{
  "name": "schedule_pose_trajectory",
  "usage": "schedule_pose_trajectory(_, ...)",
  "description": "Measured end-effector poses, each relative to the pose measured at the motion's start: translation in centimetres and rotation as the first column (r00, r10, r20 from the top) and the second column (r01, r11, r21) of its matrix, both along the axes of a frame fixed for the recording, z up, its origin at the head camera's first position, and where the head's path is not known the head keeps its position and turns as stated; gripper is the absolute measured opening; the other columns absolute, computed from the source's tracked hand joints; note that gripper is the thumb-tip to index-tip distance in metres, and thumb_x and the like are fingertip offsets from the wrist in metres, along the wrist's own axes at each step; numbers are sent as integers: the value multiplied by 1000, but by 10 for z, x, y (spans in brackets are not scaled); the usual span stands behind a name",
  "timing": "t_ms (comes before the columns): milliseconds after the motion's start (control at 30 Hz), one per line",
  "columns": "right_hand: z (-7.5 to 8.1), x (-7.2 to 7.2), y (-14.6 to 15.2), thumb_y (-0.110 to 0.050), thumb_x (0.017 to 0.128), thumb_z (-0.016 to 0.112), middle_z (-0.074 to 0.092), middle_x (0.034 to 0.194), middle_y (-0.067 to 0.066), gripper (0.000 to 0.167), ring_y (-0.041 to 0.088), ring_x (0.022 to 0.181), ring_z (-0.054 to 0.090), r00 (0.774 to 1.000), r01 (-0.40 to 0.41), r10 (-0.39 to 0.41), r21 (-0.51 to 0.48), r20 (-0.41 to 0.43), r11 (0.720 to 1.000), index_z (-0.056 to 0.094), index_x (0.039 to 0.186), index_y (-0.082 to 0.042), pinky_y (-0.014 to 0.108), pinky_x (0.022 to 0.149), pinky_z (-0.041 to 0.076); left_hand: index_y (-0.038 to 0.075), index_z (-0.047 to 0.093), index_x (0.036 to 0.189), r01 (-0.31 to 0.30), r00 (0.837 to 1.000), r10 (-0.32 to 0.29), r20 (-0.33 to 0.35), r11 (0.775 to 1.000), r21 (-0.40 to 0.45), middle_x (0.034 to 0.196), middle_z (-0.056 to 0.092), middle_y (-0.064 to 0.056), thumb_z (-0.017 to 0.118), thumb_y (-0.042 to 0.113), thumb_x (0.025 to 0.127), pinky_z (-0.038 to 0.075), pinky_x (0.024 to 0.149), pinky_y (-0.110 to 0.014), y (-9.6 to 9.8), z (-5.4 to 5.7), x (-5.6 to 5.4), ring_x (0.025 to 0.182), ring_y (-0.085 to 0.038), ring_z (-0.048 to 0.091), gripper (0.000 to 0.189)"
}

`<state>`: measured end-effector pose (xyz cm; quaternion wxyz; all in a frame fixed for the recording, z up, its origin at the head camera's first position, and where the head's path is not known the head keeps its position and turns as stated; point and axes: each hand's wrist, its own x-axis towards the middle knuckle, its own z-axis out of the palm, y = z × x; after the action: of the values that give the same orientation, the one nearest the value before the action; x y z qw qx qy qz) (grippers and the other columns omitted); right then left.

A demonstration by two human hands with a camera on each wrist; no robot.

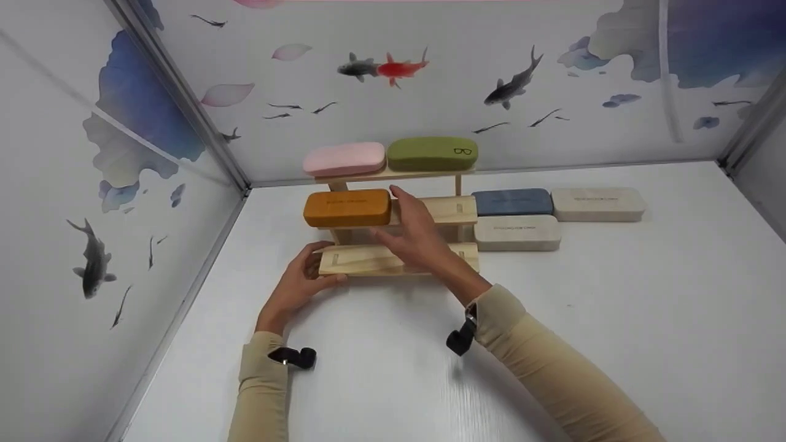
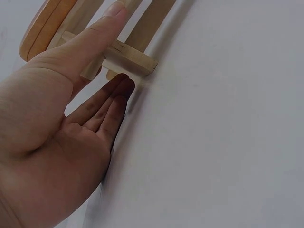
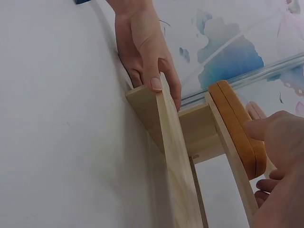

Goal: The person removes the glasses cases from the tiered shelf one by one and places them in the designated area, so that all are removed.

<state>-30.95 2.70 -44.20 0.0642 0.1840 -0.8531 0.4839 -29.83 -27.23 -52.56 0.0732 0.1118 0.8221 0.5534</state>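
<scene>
A three-tier wooden rack (image 1: pixel 381 261) stands on the white table. My left hand (image 1: pixel 301 282) grips the left end of its lowest board, thumb along the front and fingers round behind; the left wrist view shows that thumb (image 2: pixel 102 26) lying across the wood. On the middle tier, at the left, sits an orange glasses case (image 1: pixel 347 209). My right hand (image 1: pixel 417 236) is at the case's right end with fingers loosely extended. In the right wrist view the right thumb (image 3: pixel 259 128) overlaps the case's face, and other fingers bend beside its end.
A pink case (image 1: pixel 344 158) and a green case (image 1: pixel 432 153) sit on the top tier. Right of the rack lie a blue case (image 1: pixel 513 201), a beige case (image 1: pixel 597 204) and another beige case (image 1: pixel 517 233). Printed panels (image 1: pixel 430 116) enclose the table.
</scene>
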Motion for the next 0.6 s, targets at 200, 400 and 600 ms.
schedule_pose_trajectory(200, 2, -1, -4, -29, 103, 77, 46, 167, 21, 86, 40, 155, 43, 999, 32, -31, 77, -16, 997, 30, 169, -2, 51, 130, 33, 29, 49, 156, 7, 1000, -7, 0, 1000, -8, 152, 61, -5, 93, 36, 89, 43, 123, -49, 1, 0, 0, 141, -24, 59, 81)
schedule_pose_trajectory(400, 3, -2, -7, -35, 104, 76, 55, 161, 18, 80, 37, 148, 51, 998, 64, -62, 80, -31, 995, 37, 168, -7, 52, 124, 40, 31, 50, 156, 3, 1000, -3, 9, 1000, -1, 151, 61, -5, 93, 37, 88, 45, 120, -50, 1, 3, 1, 139, -25, 61, 80)
schedule_pose_trajectory(600, 5, -7, -11, -46, 102, 76, 62, 154, 13, 83, 32, 139, 58, 995, 95, -95, 106, -6, 990, 40, 167, -11, 51, 119, 43, 33, 50, 155, -2, 1000, 2, 14, 1000, -9, 151, 62, -5, 93, 38, 88, 45, 121, -49, -1, 2, 0, 138, -25, 62, 80)
